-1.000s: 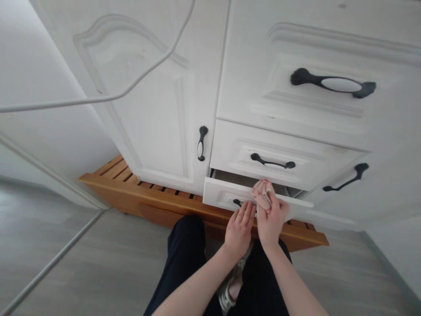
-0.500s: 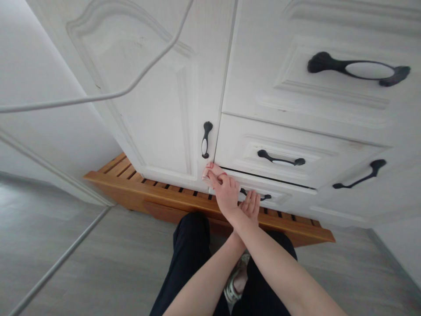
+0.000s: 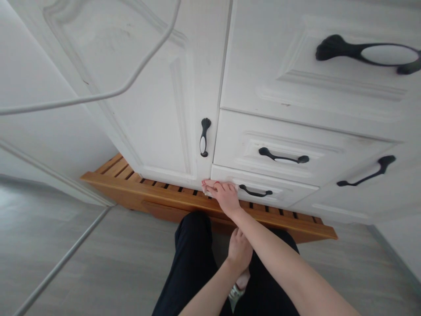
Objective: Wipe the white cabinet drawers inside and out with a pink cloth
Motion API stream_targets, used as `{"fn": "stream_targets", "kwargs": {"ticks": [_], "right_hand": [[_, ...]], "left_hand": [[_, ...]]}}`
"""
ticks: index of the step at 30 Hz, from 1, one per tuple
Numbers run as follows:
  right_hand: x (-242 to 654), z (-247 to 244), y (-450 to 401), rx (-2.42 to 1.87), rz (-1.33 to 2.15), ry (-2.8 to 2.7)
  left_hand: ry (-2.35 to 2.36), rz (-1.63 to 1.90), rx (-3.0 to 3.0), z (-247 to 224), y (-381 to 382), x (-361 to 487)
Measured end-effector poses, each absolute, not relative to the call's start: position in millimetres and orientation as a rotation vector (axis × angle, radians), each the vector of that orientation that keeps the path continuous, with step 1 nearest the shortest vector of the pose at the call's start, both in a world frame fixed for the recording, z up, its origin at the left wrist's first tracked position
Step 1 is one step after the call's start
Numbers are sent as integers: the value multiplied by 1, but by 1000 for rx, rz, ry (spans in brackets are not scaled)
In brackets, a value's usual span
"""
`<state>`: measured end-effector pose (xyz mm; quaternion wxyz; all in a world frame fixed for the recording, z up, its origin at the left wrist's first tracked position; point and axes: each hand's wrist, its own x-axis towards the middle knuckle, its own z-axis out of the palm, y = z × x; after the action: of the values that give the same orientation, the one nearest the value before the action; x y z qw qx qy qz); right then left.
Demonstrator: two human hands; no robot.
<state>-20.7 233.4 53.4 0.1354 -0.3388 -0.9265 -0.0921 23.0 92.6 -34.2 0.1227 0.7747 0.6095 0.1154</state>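
Observation:
My right hand presses a pink-and-white cloth against the lower left corner of the bottom drawer, left of its black handle. The fingers lie over the cloth and hide much of it. Lower down, my left hand hangs between my knees, away from the drawer. Its fingers are loosely bent, partly behind my right forearm, and no object shows in them. The drawer sits flush with the white cabinet front.
A cabinet door with a small black-and-white handle is on the left. More drawers with black handles rise above. A slatted wooden bench runs along the cabinet base, before my knees. A white cable crosses the upper left.
The dark gap above the bottom drawer has closed. My left hand has drawn back from the drawer front towards my knees. My right hand and the cloth have moved slightly down.

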Motion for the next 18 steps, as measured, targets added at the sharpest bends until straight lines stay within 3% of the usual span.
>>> {"fn": "stream_targets", "kwargs": {"ticks": [7,13,18], "right_hand": [[-18,85,232,-785,-172,-2781],[-30,140,242,-393,-300,-2754],[11,140,272,-652,171,-2756]], "left_hand": [[1621,-113,1783,-91,36,-12],[1475,-128,1754,-104,42,-4],[1469,-292,1678,-114,35,-11]]}}
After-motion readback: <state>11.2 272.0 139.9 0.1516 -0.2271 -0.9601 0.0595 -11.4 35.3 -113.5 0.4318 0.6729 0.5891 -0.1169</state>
